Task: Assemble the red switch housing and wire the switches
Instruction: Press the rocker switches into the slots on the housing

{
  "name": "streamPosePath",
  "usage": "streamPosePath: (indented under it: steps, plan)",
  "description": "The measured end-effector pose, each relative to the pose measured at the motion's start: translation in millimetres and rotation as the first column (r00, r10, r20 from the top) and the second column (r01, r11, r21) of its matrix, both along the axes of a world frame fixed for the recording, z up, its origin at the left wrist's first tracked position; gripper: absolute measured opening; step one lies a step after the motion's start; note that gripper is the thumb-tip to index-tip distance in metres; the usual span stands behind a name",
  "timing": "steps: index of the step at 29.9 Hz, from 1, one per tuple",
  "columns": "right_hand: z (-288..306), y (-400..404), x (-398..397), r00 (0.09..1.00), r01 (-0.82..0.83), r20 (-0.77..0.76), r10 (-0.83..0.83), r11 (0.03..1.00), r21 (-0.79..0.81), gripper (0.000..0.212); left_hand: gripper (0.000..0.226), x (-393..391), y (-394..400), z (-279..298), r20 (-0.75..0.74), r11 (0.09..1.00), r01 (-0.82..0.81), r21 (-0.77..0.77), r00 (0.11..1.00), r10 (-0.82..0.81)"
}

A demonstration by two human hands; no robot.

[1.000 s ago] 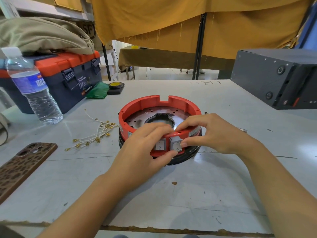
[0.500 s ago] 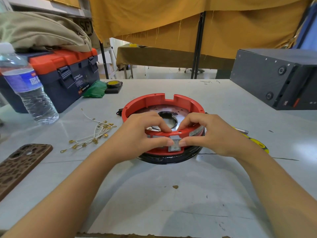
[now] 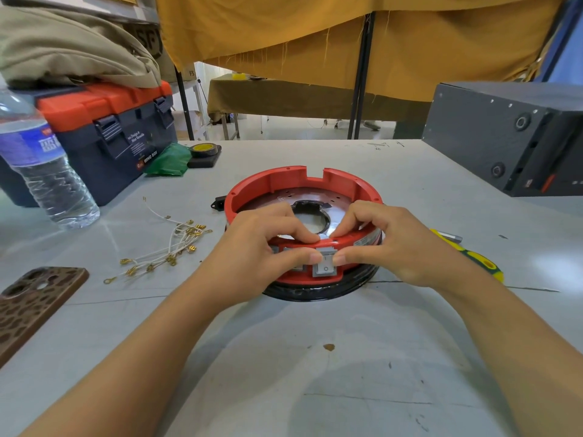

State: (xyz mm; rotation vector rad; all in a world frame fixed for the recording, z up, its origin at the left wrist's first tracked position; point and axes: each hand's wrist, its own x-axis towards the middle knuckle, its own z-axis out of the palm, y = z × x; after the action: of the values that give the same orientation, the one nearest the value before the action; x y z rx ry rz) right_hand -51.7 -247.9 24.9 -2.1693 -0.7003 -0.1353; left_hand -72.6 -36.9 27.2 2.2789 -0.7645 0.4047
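Observation:
The red switch housing [image 3: 277, 181], a round ring on a black base, sits mid-table. A grey rocker switch [image 3: 325, 266] is set in its near wall, with another grey switch mostly hidden under my left hand. My left hand [image 3: 255, 250] grips the near wall, fingers curled over the rim and thumb pressing beside the switch. Mirroring it from the right, my right hand [image 3: 397, 244] has its fingers over the rim and its thumb tip at the switch's right edge. A bundle of white wires with gold terminals [image 3: 167, 247] lies left of the housing.
A water bottle [image 3: 41, 165] and a blue-and-orange toolbox [image 3: 120, 121] stand at the left, with tape [image 3: 205, 150] and a green bag [image 3: 168, 162] behind. A patterned phone case [image 3: 28, 304] lies at the near left. A yellow-green screwdriver [image 3: 473, 257] lies right of the housing; a dark box [image 3: 511, 137] stands at the far right.
My left hand shifted from lying over the switches to hooking its fingers over the rim. Both thumbs now pinch at the grey switch. The view moved in closer.

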Motion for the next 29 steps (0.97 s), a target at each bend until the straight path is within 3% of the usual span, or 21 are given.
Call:
streamPosePath:
  steps: [18, 29]
  plan:
    - [-1.7, 0.6, 0.2, 1.000, 0.006, -0.007, -0.006, 1.000, 0.017, 0.015, 0.009, -1.3, -2.6, -8.1, 0.101, 0.998, -0.023, -0.061, 0.995, 0.029]
    - [-1.1, -3.9, -2.2, 0.999, -0.036, 0.016, 0.039, 0.991, -0.131, 0.032, 0.031, -6.4, 5.3, -16.0, 0.117, 0.992, -0.039, 0.120, 0.993, 0.025]
